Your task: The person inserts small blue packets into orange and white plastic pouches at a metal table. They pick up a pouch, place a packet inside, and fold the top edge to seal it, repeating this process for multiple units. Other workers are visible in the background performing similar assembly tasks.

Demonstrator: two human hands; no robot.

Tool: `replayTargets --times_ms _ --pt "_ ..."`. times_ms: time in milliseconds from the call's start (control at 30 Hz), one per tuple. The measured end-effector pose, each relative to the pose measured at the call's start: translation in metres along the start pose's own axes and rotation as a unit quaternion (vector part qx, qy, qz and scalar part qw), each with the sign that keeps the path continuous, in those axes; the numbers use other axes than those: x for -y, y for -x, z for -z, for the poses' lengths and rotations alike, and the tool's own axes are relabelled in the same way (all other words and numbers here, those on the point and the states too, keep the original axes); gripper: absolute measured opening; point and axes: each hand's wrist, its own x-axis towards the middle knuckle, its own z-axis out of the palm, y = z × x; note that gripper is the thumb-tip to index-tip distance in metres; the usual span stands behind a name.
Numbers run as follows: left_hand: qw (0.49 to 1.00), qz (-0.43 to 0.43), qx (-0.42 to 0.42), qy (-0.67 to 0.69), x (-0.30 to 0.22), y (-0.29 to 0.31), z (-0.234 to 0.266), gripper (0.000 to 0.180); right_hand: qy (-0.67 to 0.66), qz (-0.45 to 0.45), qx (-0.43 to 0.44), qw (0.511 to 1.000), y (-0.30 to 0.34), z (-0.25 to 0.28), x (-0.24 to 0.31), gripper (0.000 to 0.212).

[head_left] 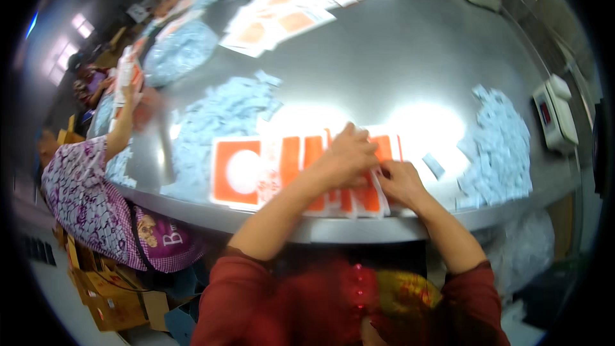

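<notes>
Orange-and-white flat packets (236,173) lie overlapping in a row along the near edge of the steel table. My left hand (349,159) is over the right part of the row, its fingers bent and closed together; what lies between them is hidden. Beside it, my right hand (403,182) pinches the edge of one of these packets with thumb and fingers. A single small light-blue sachet (434,165) rests just right of my right hand. Heaps of similar sachets are spread to the left (224,112) and to the right (503,147).
More orange-and-white packets (278,19) are stacked farther back on the steel table (397,51). A clear plastic bag (181,51) sits at the far left. Two white scales (556,114) stand along the right side. A co-worker in a patterned top (90,198) works close at left.
</notes>
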Motion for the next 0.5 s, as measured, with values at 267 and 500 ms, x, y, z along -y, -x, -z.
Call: replayTargets --times_ms 267,500 --pt "0.988 0.08 0.13 -0.029 0.018 0.016 -0.008 0.028 -0.1 -0.017 0.032 0.994 -0.022 -0.021 0.006 0.017" --pt "0.988 0.079 0.135 -0.008 0.033 0.0 0.023 0.032 -0.399 -0.087 -0.011 0.913 -0.026 -0.009 0.015 0.012"
